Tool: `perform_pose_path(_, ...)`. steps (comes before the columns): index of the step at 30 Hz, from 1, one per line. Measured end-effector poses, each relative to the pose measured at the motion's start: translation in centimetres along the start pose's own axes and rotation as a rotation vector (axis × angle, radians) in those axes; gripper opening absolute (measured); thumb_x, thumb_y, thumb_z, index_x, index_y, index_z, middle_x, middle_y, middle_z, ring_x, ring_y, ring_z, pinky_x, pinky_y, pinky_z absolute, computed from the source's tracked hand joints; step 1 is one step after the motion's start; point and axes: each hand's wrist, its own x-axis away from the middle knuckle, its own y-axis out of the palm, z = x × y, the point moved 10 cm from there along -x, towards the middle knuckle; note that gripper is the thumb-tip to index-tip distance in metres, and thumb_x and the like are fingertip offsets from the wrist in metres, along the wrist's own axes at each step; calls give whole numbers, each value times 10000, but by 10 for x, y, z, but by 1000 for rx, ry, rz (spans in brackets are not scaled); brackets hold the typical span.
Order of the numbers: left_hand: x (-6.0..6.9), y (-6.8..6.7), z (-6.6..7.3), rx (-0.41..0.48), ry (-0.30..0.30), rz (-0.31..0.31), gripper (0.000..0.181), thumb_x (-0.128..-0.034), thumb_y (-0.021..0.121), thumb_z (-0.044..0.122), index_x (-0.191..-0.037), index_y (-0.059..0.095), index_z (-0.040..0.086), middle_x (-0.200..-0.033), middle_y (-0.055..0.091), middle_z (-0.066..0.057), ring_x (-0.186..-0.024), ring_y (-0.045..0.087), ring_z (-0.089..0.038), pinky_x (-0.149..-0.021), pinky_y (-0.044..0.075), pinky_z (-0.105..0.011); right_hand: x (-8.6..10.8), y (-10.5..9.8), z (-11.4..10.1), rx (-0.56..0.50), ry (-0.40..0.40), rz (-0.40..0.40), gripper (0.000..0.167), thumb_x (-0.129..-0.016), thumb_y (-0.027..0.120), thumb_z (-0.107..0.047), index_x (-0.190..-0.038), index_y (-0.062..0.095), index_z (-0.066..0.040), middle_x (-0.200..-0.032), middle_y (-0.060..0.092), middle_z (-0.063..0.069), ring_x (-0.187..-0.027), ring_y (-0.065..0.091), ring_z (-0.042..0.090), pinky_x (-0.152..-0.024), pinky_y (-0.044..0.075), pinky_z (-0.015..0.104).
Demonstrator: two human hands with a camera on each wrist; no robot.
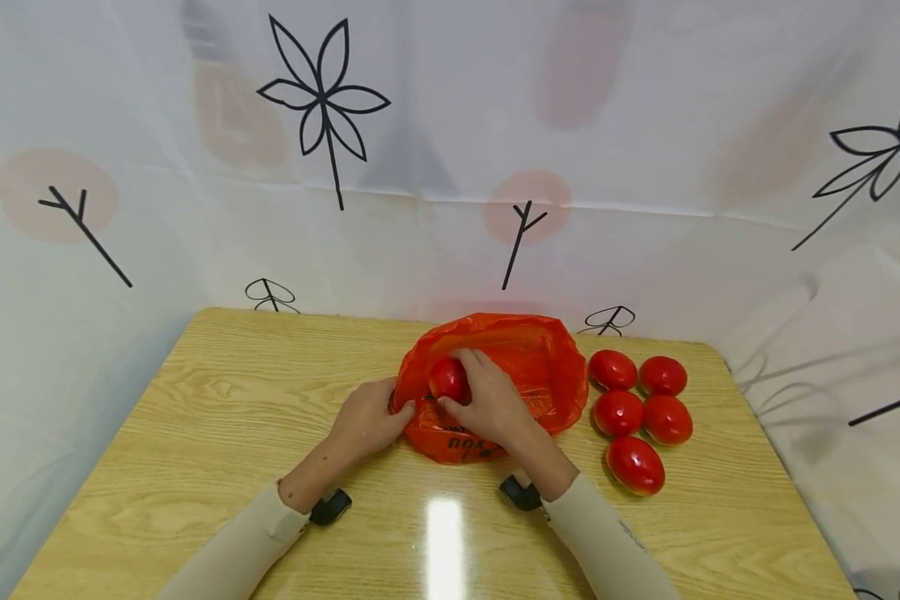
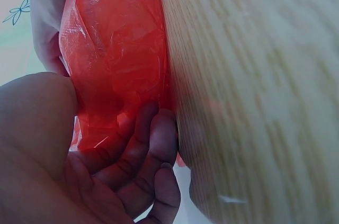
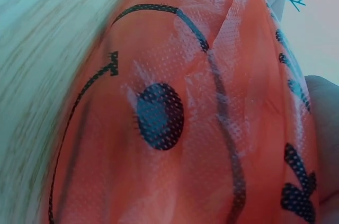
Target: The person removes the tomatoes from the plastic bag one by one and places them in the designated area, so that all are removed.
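Note:
An orange-red plastic bag [image 1: 528,333] with black print stands open-mouthed on the table. At its left rim my left hand [image 1: 366,419] grips the plastic, thumb on the inner side; the left wrist view shows its fingers curled against the outside of the bag [image 2: 119,38]. Inside the mouth, near the left wall, my right hand [image 1: 489,402] holds a glossy red fruit [image 1: 447,379], smooth and rounded like an apple or tomato. The printed bag side [image 3: 201,128] fills most of the right wrist view and hides most of that hand.
Several similar red fruits [image 1: 618,413] lie grouped on the table just right of the bag. The light wooden table [image 1: 217,417] ends at a white patterned cloth [image 1: 435,258] behind it. Dark wrist straps show below both wrists.

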Motion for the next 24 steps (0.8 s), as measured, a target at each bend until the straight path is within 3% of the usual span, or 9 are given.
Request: perform_pose_path(24, 0, -2, 2, -8, -6, 4, 114, -955, 695, 215, -994, 700, 109, -720, 597, 48, -635, 531, -145, -576, 468, -303, 31, -25, -6, -30, 11, 95, 648, -888, 844, -338, -1418, 553, -103, -1379, 617, 109, -1208, 643, 303, -1003, 571, 488)
